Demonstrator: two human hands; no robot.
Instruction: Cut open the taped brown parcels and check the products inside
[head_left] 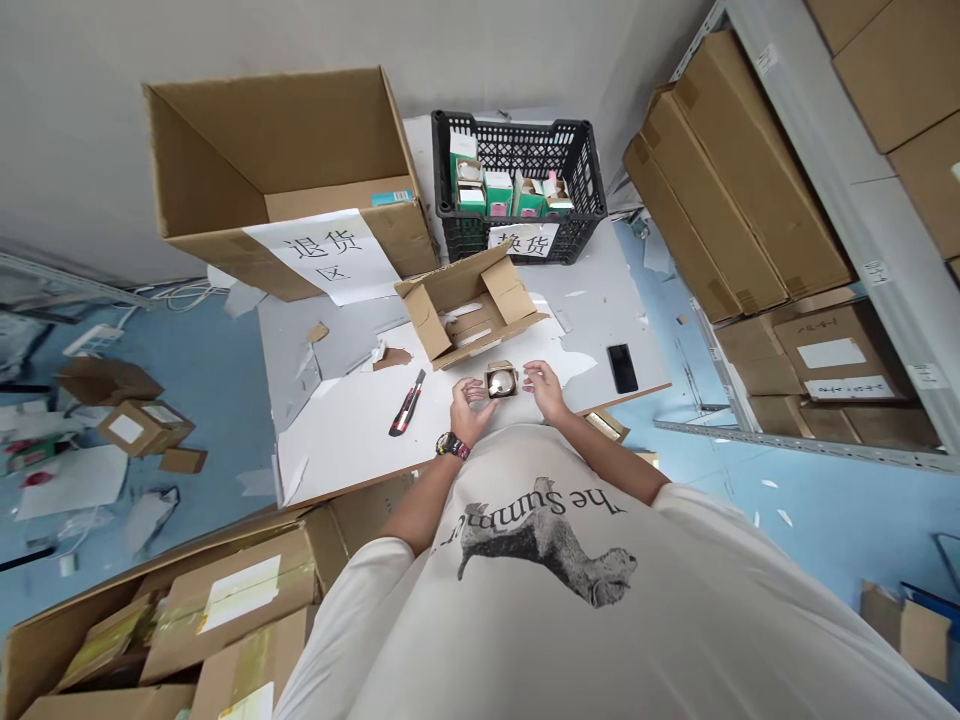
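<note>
Small cardboard box (501, 381) with a polished metal dome (500, 381) inside, between two hands at the table (345, 450)

The box sits near the table's front edge, close to the person's body, probably where both hands can work on it easily. The left grip (468, 409) is curled with its fingers at the box's side, though I can't tell whether it's clamped on or only just beside it. The right grip (544, 389) is apart and open, just off the other side. A red-and-black utility knife (406, 403) lies within easy reach, next to an opened carton (472, 305). The fingers hide part of the box, and the dome's lower half is out of sight, so I can't make out what the object is.
</note>
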